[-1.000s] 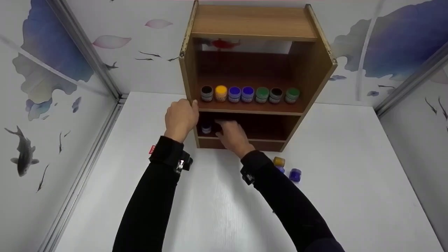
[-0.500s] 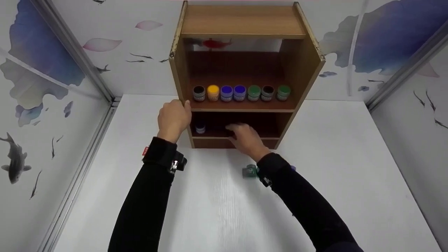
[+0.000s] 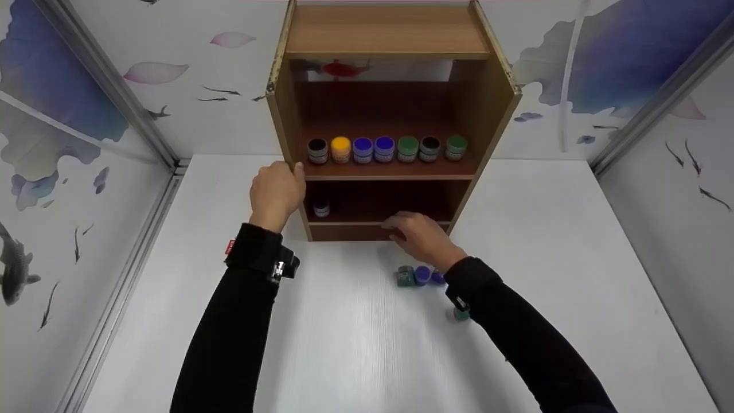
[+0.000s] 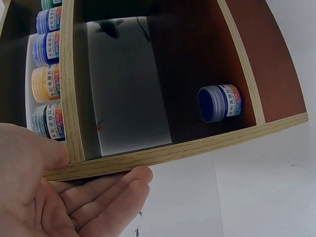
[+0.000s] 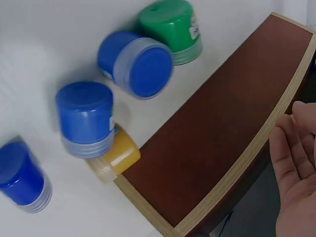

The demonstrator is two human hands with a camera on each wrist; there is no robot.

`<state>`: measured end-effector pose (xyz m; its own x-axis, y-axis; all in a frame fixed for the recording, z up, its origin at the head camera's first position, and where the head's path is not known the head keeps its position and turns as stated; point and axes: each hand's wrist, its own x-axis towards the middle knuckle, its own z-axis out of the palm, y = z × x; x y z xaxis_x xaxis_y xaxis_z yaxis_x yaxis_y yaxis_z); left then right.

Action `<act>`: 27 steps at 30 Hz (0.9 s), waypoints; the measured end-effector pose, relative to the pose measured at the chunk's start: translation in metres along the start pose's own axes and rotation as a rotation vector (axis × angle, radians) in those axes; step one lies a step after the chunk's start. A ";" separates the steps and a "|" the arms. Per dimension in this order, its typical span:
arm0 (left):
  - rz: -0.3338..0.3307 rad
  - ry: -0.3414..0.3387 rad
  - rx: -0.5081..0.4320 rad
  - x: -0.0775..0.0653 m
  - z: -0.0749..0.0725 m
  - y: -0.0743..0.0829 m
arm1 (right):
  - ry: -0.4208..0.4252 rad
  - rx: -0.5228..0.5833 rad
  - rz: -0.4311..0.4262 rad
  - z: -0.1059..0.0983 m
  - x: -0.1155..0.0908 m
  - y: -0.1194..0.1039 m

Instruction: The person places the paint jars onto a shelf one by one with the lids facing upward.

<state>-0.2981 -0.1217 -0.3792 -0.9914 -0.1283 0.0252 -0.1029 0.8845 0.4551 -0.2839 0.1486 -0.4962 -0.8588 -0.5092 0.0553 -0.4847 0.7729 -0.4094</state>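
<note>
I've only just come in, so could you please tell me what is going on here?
A person is gripping the left side of a small wooden cabinet with the left hand. The right hand, with no jar showing in it, is by the lower compartment. Seven paint jars stand in a row on the shelf above, and a single blue jar stands at the lower compartment's left end. More jars, blue, green and yellow, are scattered on the white surface.

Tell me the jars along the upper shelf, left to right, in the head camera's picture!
Round black-topped jar, round yellow-topped jar, first round blue-topped jar, second blue-topped jar, first round green-topped jar, second black-topped jar, second green-topped jar.
</note>
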 end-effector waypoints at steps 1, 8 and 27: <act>0.000 0.001 0.001 0.000 0.000 0.000 | -0.011 -0.009 -0.016 0.000 -0.002 0.001; -0.004 -0.001 0.000 0.000 -0.001 0.001 | -0.109 -0.009 -0.023 0.002 -0.016 0.011; 0.006 -0.004 0.005 0.000 -0.001 0.000 | -0.349 -0.026 0.282 0.018 -0.025 0.010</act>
<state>-0.2982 -0.1218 -0.3783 -0.9924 -0.1209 0.0244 -0.0970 0.8875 0.4505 -0.2645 0.1620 -0.5178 -0.8529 -0.3707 -0.3676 -0.2469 0.9068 -0.3416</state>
